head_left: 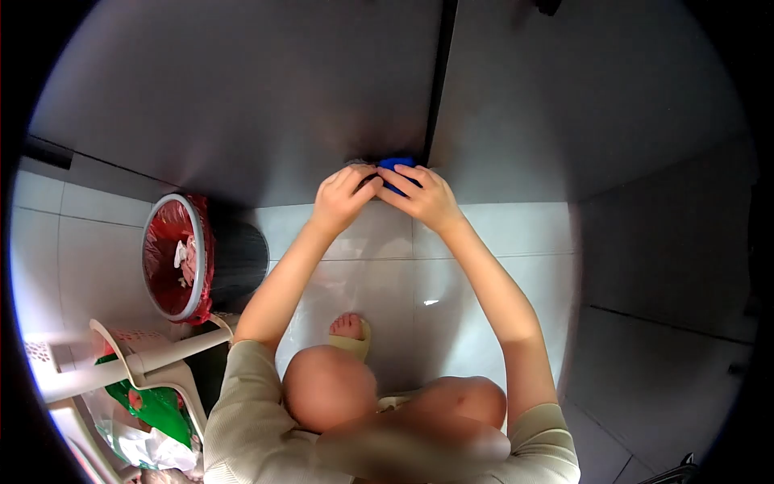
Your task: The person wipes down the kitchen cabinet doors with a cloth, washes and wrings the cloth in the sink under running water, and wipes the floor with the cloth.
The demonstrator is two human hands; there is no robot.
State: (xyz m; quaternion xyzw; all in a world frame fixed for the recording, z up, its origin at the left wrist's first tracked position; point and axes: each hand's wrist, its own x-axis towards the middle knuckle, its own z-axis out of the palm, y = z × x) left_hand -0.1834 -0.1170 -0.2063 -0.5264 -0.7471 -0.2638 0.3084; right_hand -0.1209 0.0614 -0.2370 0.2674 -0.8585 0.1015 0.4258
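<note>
In the upper middle of the frame, the right hand [429, 198] is gripping a blue object [399, 163] between its thumb and fingers, near the foot of the dark panel [242, 97]. The left hand [342, 198] is resting its bent fingers just beside; I am not able to see whether its grip is holding something. At left, a red-lined waste bin [240, 258] is standing on the tiled floor [524, 230].

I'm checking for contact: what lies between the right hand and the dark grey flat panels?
In the head view, a bright blue object lies between the right hand and the panels; whether it touches the panels is unclear.
</note>
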